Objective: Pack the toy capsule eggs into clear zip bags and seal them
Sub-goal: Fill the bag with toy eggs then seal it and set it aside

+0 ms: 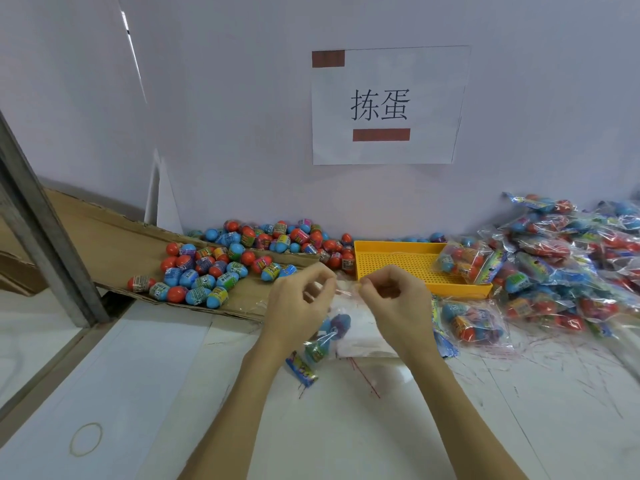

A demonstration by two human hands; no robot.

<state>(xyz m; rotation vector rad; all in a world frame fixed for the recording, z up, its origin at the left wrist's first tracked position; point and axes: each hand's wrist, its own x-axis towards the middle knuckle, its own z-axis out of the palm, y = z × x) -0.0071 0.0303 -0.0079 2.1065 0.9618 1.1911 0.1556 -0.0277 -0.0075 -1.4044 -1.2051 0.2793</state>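
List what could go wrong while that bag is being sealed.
1. Both hands, left hand and right hand, pinch only the top edge of the bag, so the eggs hanging inside may pull the seal open.
2. The loose eggs on the sloping cardboard might roll down towards the table.

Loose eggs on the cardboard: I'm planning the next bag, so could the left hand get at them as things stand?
Probably yes, once freed. The eggs lie open on the cardboard just left of the left hand, nothing between. But its fingers now pinch the bag top along with the right hand.
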